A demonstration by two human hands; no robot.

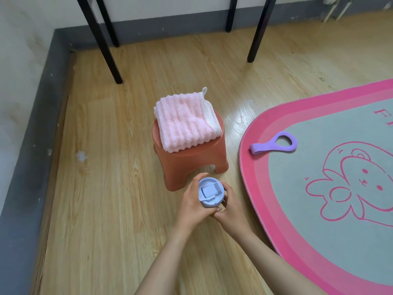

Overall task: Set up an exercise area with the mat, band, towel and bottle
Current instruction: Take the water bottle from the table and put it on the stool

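A pale blue bottle (211, 192) with a flip lid is seen from above, just in front of the stool. My left hand (192, 204) and my right hand (230, 207) wrap around its sides, so its body is hidden. A folded pink ribbed towel (184, 121) lies on the orange plastic stool (191, 165). The pink-edged grey mat (319, 231) with a bunny drawing lies flat on the floor at the right. A purple band (273, 144) rests on the mat's near-left edge.
Black table legs (106, 50) (258, 37) stand behind the stool. A grey skirting board and white wall (25, 124) run along the left. Wooden floor (106, 188) surrounds the stool.
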